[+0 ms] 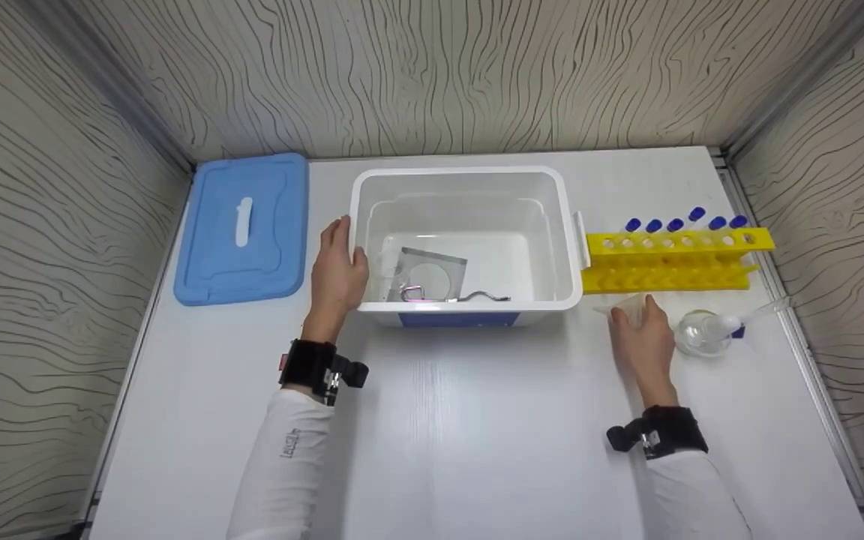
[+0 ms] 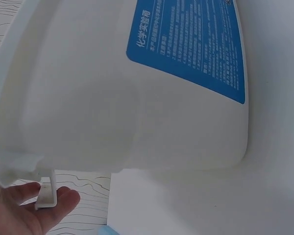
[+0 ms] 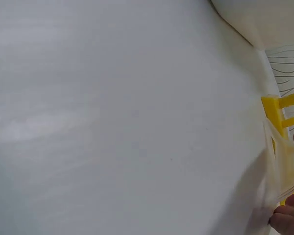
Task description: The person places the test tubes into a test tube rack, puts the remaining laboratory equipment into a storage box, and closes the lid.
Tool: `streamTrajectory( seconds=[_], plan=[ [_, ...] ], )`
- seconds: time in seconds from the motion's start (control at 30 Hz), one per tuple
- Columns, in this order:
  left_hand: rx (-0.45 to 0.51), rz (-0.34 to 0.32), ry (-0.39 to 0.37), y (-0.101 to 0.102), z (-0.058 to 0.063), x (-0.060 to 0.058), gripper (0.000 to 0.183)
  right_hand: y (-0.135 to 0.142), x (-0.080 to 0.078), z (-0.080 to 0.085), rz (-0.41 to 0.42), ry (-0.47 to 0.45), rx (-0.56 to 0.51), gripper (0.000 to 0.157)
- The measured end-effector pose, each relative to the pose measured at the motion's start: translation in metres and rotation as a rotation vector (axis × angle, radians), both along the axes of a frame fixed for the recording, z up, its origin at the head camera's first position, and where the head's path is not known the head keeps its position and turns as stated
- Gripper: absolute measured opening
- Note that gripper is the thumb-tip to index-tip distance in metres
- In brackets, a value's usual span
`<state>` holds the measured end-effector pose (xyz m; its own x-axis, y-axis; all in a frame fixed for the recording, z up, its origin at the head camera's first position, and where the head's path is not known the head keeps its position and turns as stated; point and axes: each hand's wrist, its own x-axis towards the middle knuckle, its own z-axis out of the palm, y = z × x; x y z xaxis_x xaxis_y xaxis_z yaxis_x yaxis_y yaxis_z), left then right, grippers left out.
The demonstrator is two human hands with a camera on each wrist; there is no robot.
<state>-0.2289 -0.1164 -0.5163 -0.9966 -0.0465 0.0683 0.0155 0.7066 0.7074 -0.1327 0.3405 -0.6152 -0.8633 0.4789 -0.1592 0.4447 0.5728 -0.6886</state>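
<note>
My left hand (image 1: 338, 274) holds the left rim of a white plastic box (image 1: 469, 306), thumb at the rim. In the left wrist view its fingers (image 2: 63, 205) curl behind the box's white side latch (image 2: 47, 193). Inside the box lie a wire gauze square (image 1: 454, 264) with a pale round centre and metal tongs (image 1: 488, 295). To the right of the box, my right hand (image 1: 646, 345) grips a translucent plastic funnel (image 1: 627, 306), its wide rim facing sideways in the right wrist view. The funnel is just in front of a yellow test tube rack (image 1: 664, 281).
Several blue-capped tubes (image 1: 675, 224) stand in the rack. A round glass vessel (image 1: 702, 334) sits right of my right hand, with a clear stem-like piece (image 1: 766, 309) beside it. The blue lid (image 1: 241, 262) with a white handle lies at the table's left. Patterned walls enclose three sides.
</note>
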Motion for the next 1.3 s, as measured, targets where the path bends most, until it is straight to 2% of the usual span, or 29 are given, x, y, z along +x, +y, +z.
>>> streamTrajectory(
  seconds=[0.3,0.53,0.83,1.1,1.3],
  plan=[
    [-0.003,-0.013,0.003,-0.001,0.000,0.000,0.057,-0.001,0.000,-0.006,0.004,0.045,-0.004,0.075],
    [0.007,-0.007,0.006,0.000,0.000,0.000,0.057,0.002,-0.003,-0.005,-0.019,0.019,-0.032,0.077],
    [0.020,-0.002,0.002,0.000,0.001,0.000,0.057,0.003,-0.003,-0.007,-0.016,0.064,-0.004,0.071],
    [0.007,0.000,-0.018,0.001,0.001,0.000,0.057,-0.002,0.003,0.003,-0.055,0.118,-0.028,0.070],
    [0.004,0.001,-0.022,0.000,0.001,0.000,0.057,-0.010,0.007,0.016,-0.072,0.205,-0.030,0.070]
  ],
)
